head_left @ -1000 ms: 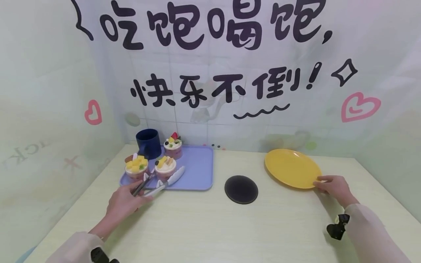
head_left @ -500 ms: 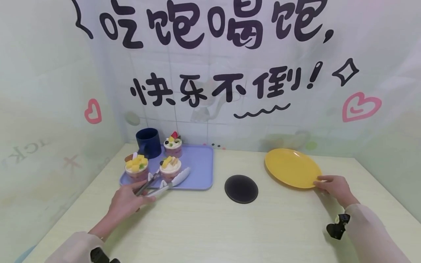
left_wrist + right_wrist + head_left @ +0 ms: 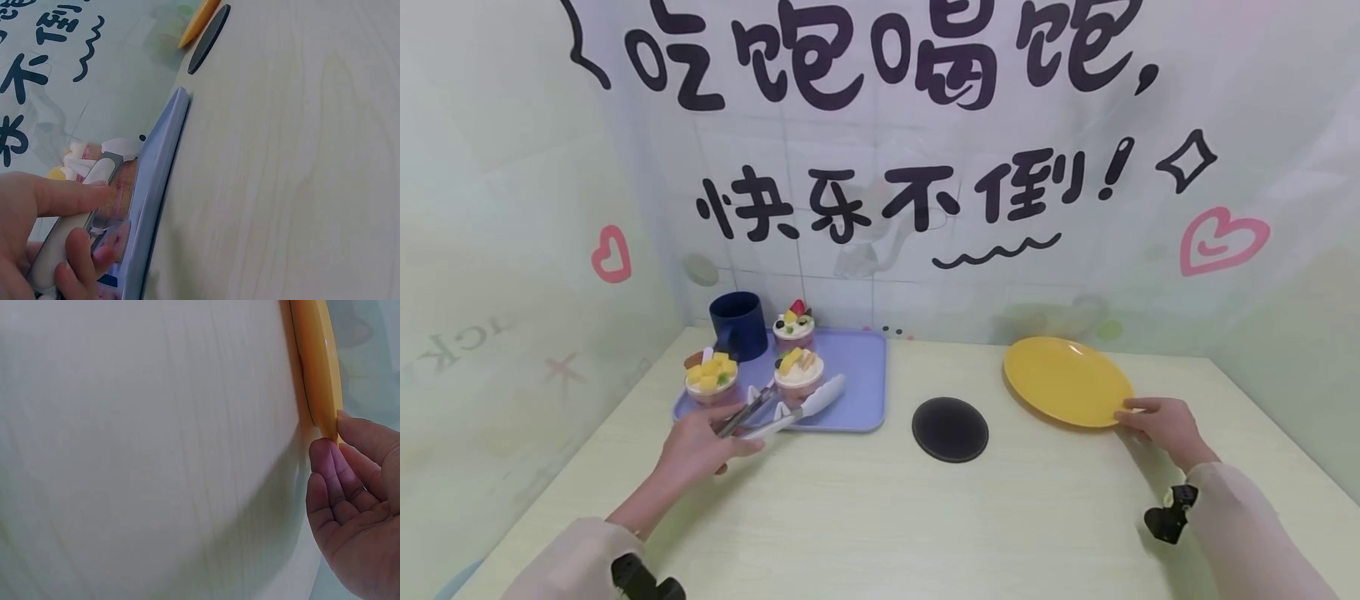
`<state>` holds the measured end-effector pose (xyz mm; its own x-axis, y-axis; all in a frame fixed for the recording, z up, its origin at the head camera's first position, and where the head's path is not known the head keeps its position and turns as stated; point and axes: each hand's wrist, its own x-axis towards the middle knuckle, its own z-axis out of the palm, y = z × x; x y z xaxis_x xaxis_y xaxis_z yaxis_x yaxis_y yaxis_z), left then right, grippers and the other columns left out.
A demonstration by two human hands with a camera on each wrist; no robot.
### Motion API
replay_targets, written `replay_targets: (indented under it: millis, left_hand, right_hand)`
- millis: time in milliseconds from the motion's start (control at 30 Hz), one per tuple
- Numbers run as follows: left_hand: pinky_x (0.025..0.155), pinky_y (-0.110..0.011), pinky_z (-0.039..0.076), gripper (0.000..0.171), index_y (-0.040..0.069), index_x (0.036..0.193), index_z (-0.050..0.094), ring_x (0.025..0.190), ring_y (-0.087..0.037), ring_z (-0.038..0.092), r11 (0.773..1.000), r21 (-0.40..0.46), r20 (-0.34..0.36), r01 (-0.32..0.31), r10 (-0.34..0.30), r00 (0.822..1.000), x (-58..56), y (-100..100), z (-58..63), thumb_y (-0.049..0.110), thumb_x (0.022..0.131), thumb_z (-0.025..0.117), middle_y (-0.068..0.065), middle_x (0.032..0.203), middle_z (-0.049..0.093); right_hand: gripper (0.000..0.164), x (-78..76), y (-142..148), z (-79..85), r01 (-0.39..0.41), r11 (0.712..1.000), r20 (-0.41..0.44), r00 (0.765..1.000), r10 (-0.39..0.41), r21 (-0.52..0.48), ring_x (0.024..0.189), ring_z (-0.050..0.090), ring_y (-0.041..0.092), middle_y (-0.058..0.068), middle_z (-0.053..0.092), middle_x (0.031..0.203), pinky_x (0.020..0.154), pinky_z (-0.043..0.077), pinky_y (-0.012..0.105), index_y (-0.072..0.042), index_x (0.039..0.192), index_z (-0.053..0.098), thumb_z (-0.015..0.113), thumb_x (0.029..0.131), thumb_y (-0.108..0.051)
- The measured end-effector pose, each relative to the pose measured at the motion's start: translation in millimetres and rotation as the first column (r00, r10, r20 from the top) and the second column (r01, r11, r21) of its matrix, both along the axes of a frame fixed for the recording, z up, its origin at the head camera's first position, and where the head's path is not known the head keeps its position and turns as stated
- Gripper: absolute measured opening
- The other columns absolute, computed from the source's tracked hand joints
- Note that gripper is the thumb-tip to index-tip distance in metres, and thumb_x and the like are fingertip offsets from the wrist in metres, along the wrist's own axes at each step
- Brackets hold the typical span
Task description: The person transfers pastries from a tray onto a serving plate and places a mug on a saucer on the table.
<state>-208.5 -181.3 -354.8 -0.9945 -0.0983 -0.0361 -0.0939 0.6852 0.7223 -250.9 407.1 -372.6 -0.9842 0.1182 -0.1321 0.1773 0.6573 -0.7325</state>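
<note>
My left hand grips a pair of metal tongs with pale tips. Between the tongs' tips stands a dessert cup topped with white cream and yellow fruit pieces; it is upright over the lilac tray, and whether its base touches the tray I cannot tell. Left of it on the tray is a cup with yellow cubes, and behind it one topped with a strawberry. At the right, my right hand pinches the near right rim of a yellow plate between thumb and fingers.
A dark blue mug stands at the tray's back left corner. Between tray and plate lies a round black coaster. A printed cloth wall rises behind the table, with sheets at both sides.
The left hand and tongs have moved rightward, bringing the cream-topped cup right across the tray, away from the yellow-cube cup. The right hand and plate have stayed in place.
</note>
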Motion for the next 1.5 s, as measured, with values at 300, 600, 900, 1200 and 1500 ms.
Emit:
replay_targets:
  millis: [300,600,900,1200,1500]
  left_hand:
    - [0.042,-0.027,0.038,0.077,0.002,0.133,0.047,0.044,-0.016,0.049,1.0,0.01,0.007,0.025,-0.025,1.0,-4.7,10.6,6.4,0.031,0.07,0.079,-0.007,0.081,0.058]
    - [0.041,-0.027,0.037,0.073,0.003,0.131,0.049,0.044,-0.016,0.049,0.998,0.006,-0.031,0.069,-0.069,0.997,-10.9,20.6,12.0,0.028,0.07,0.079,-0.006,0.08,0.059]
    - [0.041,-0.026,0.037,0.07,0.008,0.131,0.051,0.044,-0.017,0.049,0.997,0.019,-0.019,0.075,-0.074,0.997,-19.7,34.6,19.4,0.027,0.069,0.079,-0.005,0.08,0.061]
    - [0.039,-0.026,0.036,0.068,0.009,0.129,0.054,0.042,-0.017,0.048,0.992,0.051,-0.032,0.113,-0.111,0.993,-26.9,45.4,21.0,0.025,0.068,0.08,-0.004,0.082,0.063]
    - [0.04,-0.027,0.037,0.067,0.011,0.129,0.054,0.042,-0.016,0.046,0.987,0.077,-0.023,0.143,-0.142,0.99,-34.2,60.4,19.3,0.024,0.069,0.08,-0.004,0.081,0.062]
  right_hand:
    - [0.064,1.1,1.1,1.0,0.006,1.0,0.002,1.0,-0.006,0.001,0.072,0.056,0.014,0.006,0.067,0.084,0.063,0.046,0.025,0.018,0.123,0.043,0.065,0.086,-0.03]
    - [0.065,2.2,0.9,4.5,0.005,1.0,0.004,1.0,-0.005,0.012,0.074,0.055,0.015,0.007,0.067,0.086,0.064,0.045,0.026,0.018,0.124,0.043,0.064,0.087,-0.031]
    - [0.063,3.5,0.5,6.2,0.012,1.0,0.006,1.0,-0.012,0.016,0.075,0.055,0.016,0.008,0.067,0.086,0.065,0.044,0.026,0.018,0.124,0.043,0.063,0.087,-0.029]
    - [0.06,2.7,-2.5,6.2,0.013,1.0,0.003,1.0,-0.013,0.015,0.076,0.057,0.014,0.01,0.067,0.088,0.066,0.045,0.025,0.018,0.123,0.043,0.062,0.088,-0.027]
    - [0.062,0.2,-3.4,3.7,0.02,1.0,0.016,1.0,-0.021,0.01,0.076,0.057,0.015,0.011,0.067,0.089,0.066,0.046,0.025,0.018,0.124,0.042,0.063,0.087,-0.028]
